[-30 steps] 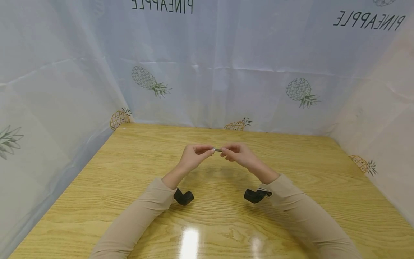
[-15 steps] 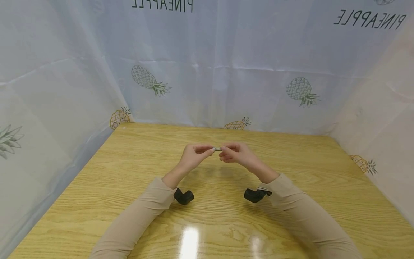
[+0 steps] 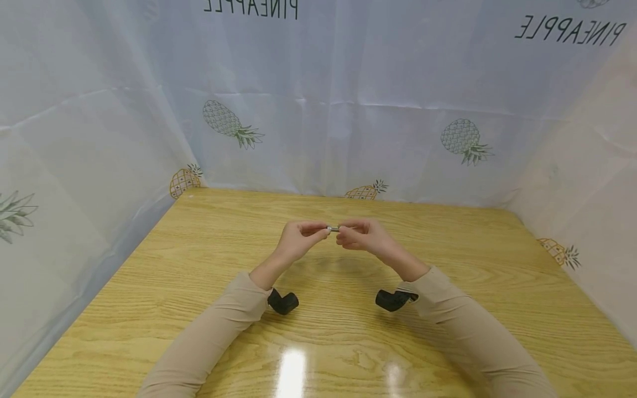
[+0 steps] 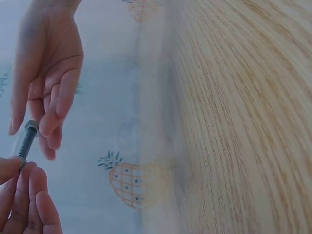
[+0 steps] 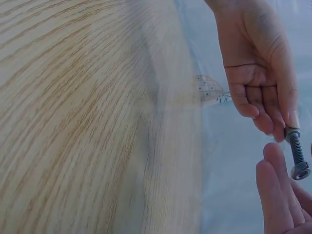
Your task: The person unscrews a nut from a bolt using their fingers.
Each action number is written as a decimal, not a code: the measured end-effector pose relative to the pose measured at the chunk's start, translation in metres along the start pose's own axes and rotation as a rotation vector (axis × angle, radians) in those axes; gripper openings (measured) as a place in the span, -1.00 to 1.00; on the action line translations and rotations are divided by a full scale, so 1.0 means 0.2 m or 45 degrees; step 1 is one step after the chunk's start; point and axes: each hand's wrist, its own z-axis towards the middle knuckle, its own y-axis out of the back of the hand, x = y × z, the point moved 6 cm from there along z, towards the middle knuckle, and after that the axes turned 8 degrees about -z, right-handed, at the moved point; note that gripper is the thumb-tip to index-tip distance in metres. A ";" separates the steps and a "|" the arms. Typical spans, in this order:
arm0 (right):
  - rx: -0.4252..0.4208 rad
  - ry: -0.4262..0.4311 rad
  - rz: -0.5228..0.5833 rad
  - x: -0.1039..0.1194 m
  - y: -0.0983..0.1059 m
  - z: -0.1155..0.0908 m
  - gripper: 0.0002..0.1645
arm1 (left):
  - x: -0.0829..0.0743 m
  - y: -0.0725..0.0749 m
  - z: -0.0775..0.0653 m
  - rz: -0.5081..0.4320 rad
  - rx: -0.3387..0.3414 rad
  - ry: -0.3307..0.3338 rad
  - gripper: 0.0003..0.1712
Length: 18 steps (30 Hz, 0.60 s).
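Note:
In front of me my left hand (image 3: 294, 242) pinches the nut (image 5: 291, 132) on one end of a small metal bolt (image 4: 26, 143) between thumb and fingertips. The bolt's threaded shank spans the gap toward my right hand (image 3: 367, 236), and its hex head (image 5: 301, 171) points that way. In both wrist views the right thumb and fingers are parted around the head, with a gap showing beside it. Both hands are raised over the wooden table (image 3: 328, 342).
Black curved pieces stick out from the left cuff (image 3: 282, 303) and the right cuff (image 3: 392, 300). A pale curtain (image 3: 318, 149) printed with pineapples hangs behind the table and along both sides.
The right thumb and fingers have shifted slightly left along the bolt and loosened from it, so less of the bolt shows in the head view. The left hand keeps its place.

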 end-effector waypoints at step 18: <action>0.032 0.019 0.038 0.00 -0.01 0.01 -0.47 | 0.16 0.01 0.11 -0.010 -0.009 -0.032 -0.66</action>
